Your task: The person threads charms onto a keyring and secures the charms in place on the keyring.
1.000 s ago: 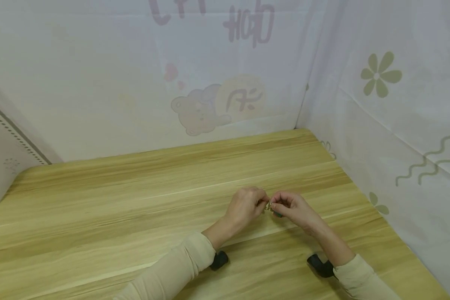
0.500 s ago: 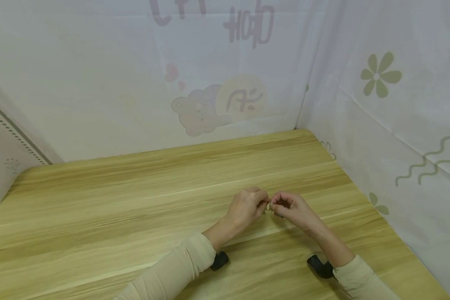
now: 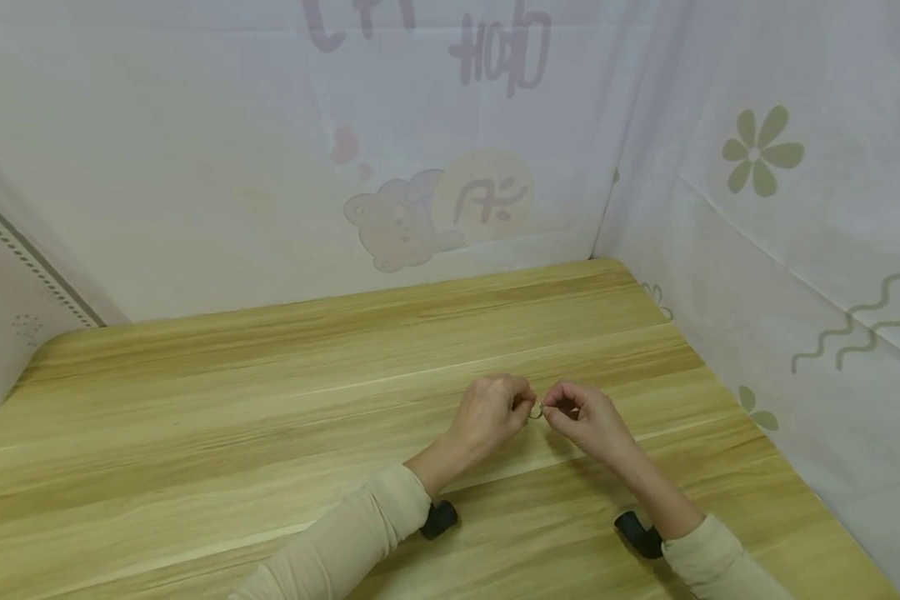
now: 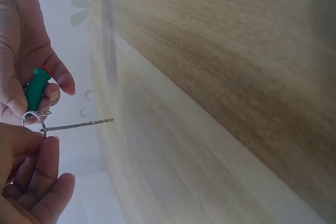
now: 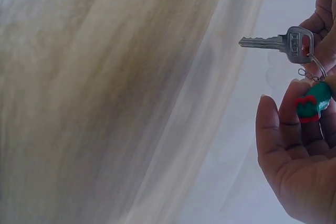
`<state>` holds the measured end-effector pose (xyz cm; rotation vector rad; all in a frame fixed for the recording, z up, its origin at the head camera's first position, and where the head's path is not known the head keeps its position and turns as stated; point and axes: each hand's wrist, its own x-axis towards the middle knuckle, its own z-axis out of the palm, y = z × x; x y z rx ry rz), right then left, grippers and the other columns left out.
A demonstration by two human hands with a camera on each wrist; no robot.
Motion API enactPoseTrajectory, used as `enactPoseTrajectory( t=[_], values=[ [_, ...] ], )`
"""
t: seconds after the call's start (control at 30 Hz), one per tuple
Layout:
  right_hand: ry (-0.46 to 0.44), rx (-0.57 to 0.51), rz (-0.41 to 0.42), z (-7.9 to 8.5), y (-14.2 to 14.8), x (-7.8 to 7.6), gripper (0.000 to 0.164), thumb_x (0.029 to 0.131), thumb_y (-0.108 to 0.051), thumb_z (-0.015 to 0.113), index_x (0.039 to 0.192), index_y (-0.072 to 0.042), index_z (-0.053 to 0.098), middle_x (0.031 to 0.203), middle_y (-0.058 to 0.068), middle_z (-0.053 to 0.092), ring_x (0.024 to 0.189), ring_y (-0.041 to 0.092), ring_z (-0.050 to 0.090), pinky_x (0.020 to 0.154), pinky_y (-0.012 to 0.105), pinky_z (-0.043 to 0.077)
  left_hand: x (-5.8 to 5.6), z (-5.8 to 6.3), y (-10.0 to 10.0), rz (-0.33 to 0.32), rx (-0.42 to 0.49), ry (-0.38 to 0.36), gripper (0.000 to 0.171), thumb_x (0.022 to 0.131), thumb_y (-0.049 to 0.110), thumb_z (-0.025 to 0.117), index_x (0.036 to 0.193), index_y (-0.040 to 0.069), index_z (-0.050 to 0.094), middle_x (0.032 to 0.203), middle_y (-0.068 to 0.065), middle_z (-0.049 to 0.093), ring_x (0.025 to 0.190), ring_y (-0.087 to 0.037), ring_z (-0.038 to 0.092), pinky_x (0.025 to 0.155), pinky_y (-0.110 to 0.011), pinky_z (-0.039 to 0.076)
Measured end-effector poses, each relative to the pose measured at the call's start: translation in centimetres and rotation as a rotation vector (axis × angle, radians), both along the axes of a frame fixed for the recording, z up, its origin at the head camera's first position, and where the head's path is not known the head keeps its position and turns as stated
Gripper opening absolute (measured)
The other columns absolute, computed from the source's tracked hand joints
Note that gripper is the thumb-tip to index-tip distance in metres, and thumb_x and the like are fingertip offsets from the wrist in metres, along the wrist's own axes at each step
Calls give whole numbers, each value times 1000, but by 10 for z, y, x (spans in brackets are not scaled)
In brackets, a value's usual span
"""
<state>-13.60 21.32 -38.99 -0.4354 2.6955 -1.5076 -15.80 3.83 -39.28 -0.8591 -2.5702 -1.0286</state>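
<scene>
Over the table, my left hand pinches a thin metal key ring between thumb and fingertips. From the ring hangs a silver key, its blade sticking out sideways in the right wrist view. Facing it, my right hand pinches a small green charm with a red end, at its chain side by the ring. A short chain shows between charm and ring. In the head view the charm is hidden behind the right hand's fingers.
The wood-grain table spreads under both arms. Black curved pieces show beside each wrist. A printed cloth stands behind the table, and another cloth lines the right side.
My right hand has turned slightly, and the green charm seen under it earlier is now out of sight in the head view. The ring shows more plainly between the hands; the left hand barely moved.
</scene>
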Motion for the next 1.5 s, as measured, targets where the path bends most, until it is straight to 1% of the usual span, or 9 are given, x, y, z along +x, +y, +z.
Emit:
enactPoseTrajectory(
  t=[0.3,0.43,0.53,0.73,0.9,1.03,1.17,1.4,1.5],
  values=[
    [42,11,-10,1,-2,2,7,85,0,62,83,-6,64,79,2,62,69,5,50,59,21,45,-1,2,-2,8,46,-79,9,82,1,67,77,7,70,68,-1,69,50,2,46,45,-8,37],
    [30,-1,-4,1,-2,3,4,86,-3,62,85,-6,64,80,4,62,70,6,51,59,21,46,0,3,-3,14,72,-125,8,81,1,67,78,7,70,68,-1,68,49,1,47,44,-9,38],
    [15,-22,1,2,-2,2,2,87,-5,62,86,-3,63,79,5,61,69,6,51,57,21,45,0,4,-3,13,57,-135,5,83,3,66,81,7,70,70,-1,69,51,0,52,46,-9,39],
    [-24,-61,2,5,-2,1,3,87,-5,61,87,-1,61,77,7,57,66,8,50,55,21,42,3,6,-3,-26,19,-101,4,85,7,68,89,7,68,80,-2,72,65,-6,64,54,-8,42],
    [-32,-55,10,8,-3,0,3,88,-5,61,88,-2,61,79,9,59,65,8,49,55,21,41,4,8,-3,-28,1,-23,4,85,9,68,88,11,69,83,1,72,69,-5,64,57,-8,43],
    [-22,-48,26,10,-2,-1,5,89,-7,61,88,-2,61,78,7,58,65,8,48,55,21,41,4,9,-4,-37,-1,25,5,85,7,67,83,11,69,80,2,71,66,-3,62,56,-7,42],
    [-12,-47,43,9,0,-1,5,89,-7,62,89,-2,61,78,6,58,65,8,49,56,21,42,4,11,-6,-39,15,-17,6,85,7,68,81,10,69,74,1,70,59,-1,58,52,-6,40],
    [11,-39,70,8,3,-1,4,89,-6,62,90,-2,62,77,4,59,65,7,49,56,21,42,3,11,-6,-21,71,-166,4,85,8,68,81,9,69,71,0,69,55,1,56,49,-9,42],
    [10,-28,74,8,3,-1,3,89,-6,61,89,-3,62,78,3,58,66,7,49,57,22,43,4,10,-5,-24,74,-151,4,85,7,68,82,10,69,73,0,70,56,0,57,49,-9,42]
  ],
)
